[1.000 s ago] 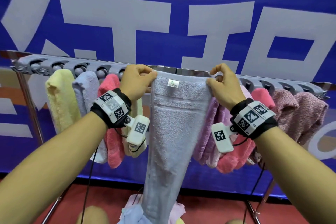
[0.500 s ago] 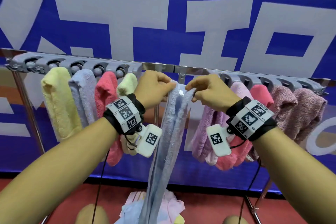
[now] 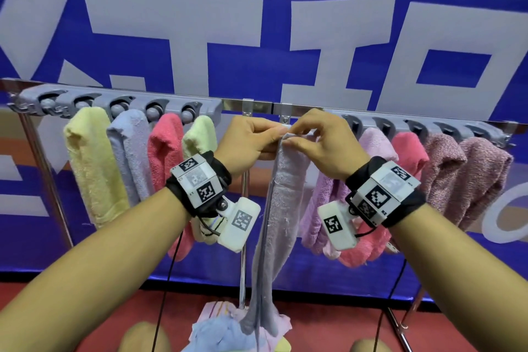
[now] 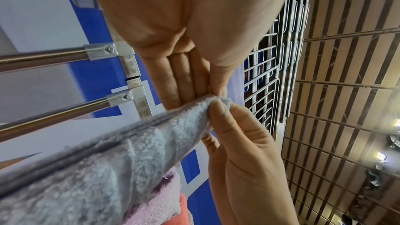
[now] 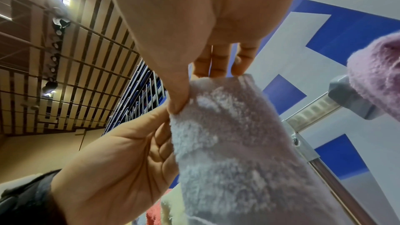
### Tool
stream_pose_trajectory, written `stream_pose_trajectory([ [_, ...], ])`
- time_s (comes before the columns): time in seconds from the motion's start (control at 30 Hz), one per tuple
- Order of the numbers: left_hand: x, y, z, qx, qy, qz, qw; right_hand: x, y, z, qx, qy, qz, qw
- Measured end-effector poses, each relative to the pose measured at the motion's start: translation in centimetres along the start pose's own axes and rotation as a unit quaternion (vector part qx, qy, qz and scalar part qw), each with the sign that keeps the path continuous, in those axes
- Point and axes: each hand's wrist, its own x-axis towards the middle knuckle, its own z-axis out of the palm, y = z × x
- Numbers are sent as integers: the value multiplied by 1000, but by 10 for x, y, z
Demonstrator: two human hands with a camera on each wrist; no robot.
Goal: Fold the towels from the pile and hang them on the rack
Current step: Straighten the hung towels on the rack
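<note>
Left hand (image 3: 248,142): thumb and fingers pinched on the top edge of the lilac towel (image 3: 281,208), at the middle of the rack (image 3: 257,107), just below its rail. Right hand (image 3: 323,143): likewise pinched on the same top edge, touching the left hand; the wrist views show both thumbs pressed into the pile at one doubled corner. Lilac towel: halved lengthwise into a narrow strip, hanging straight down from the two hands, its lower end reaching the pile (image 3: 228,331) of blue, pink and yellow towels on the red floor (image 3: 328,320). Not yet on a holder. Handling, judged: terry cloth, light, wholly limp, not slippery, not fragile; it keeps no fold by itself, so the layers need to be held together at the top edge, both corners aligned, or one hand slid down to the mid-length for the next fold. Rack, left half: grey holder strip (image 3: 120,101) carrying a yellow towel (image 3: 91,168), a pale blue towel (image 3: 130,151), a coral towel (image 3: 165,146) and a pale green towel (image 3: 200,137). Rack, right half: a light pink towel (image 3: 374,146), a coral-pink towel (image 3: 408,151) and two mauve towels (image 3: 463,177). Behind the rack: blue banner (image 3: 257,23) with large white characters. Risk, judged: loose layers may slip apart if one pinch eases.
</note>
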Motion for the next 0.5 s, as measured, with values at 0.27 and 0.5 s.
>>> stream_pose_trajectory([
  [0.27,-1,4,-1,-10,-39,2,999,1,-2,-2,35,31,16,999],
  [0.5,-1,3,0,15,-16,11,1000,3,-5,-3,40,30,42,998],
])
